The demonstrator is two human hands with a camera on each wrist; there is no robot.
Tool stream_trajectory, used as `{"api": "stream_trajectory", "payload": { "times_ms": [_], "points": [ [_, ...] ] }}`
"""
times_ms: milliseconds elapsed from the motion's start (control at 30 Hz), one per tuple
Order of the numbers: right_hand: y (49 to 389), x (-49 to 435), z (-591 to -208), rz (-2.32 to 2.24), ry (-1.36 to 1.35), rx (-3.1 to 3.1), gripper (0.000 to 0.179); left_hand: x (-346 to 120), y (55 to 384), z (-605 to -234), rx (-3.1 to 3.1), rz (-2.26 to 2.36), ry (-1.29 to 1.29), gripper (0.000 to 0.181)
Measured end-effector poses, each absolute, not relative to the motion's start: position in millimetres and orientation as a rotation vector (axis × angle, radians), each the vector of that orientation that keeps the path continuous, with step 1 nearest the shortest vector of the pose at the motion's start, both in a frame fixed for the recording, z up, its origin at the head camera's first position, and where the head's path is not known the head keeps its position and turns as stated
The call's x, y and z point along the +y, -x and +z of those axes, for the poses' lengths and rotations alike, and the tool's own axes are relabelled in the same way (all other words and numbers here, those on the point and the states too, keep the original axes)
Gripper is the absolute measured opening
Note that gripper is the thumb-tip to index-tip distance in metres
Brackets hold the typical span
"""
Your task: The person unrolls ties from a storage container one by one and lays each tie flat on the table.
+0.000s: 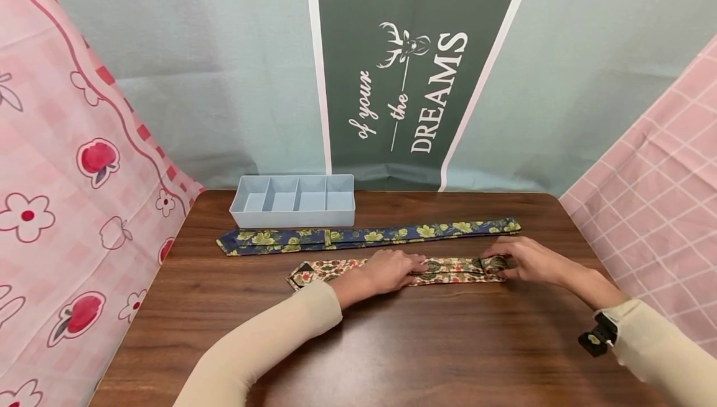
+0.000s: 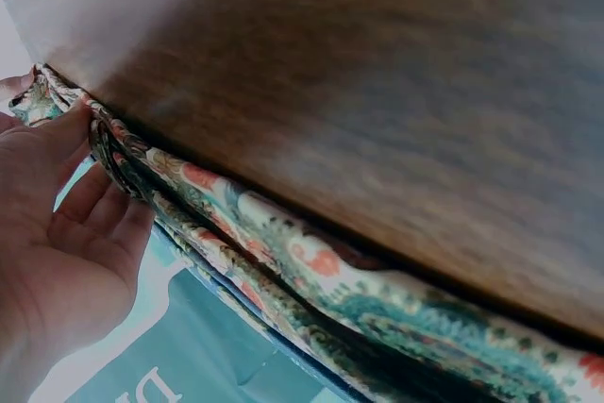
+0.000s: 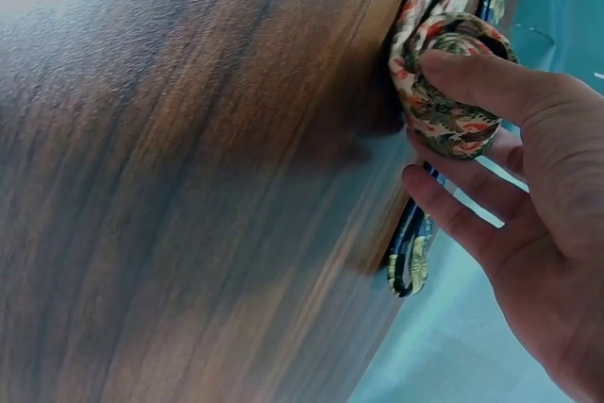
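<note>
A cream necktie (image 1: 448, 276) with red and green floral print lies lengthwise, its pointed end at the left and its right end wound into a roll. My right hand (image 1: 532, 261) grips this roll (image 3: 462, 92) between thumb and fingers; its coiled layers show in the right wrist view. Partway along the same tie, my left hand (image 1: 388, 270) rests over it, covering a stretch. In the left wrist view, the left thumb and fingers (image 2: 90, 195) hold the tie at its edges. Behind lies a folded navy necktie (image 1: 392, 234) with yellow flowers.
A light blue tray (image 1: 292, 219) with several compartments stands at the back left of the brown wooden table (image 1: 392, 345), just behind the navy tie. Grey-green cloth (image 1: 504, 127) hangs along the back edge, with pink patterned cloths at both sides.
</note>
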State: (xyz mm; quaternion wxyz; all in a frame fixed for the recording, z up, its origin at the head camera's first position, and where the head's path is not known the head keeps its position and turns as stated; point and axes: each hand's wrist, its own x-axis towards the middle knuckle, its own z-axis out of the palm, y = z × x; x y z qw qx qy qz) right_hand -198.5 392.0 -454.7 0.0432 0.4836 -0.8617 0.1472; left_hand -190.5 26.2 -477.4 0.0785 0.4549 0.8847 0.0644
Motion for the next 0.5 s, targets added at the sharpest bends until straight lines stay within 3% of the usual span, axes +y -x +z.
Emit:
{"api": "stream_trajectory", "payload": {
  "times_ms": [500],
  "points": [
    [199,404,-464,0.468,-1.42,-2.582,0.055,16,191,-475,2.669,0.189,-1.38,0.045]
  ]
}}
